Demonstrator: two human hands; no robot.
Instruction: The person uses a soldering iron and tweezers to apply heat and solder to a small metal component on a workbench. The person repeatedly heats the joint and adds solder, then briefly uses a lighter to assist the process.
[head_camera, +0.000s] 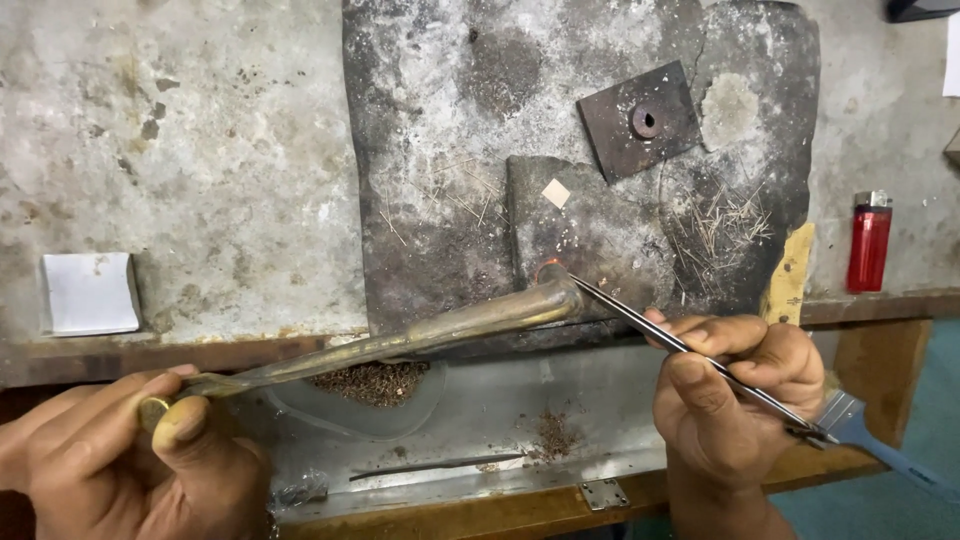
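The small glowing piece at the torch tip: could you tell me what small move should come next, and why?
Probably keep the tweezers in the right hand steady on the glowing piece. The torch, held by the left hand, has its tip right beside it, and the piece glows orange on the dark slab.

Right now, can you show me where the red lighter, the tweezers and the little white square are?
red lighter (868, 247): head view, middle of its red body.
tweezers (690, 350): head view, on the thin metal shaft.
little white square (89, 292): head view, centre of its face.
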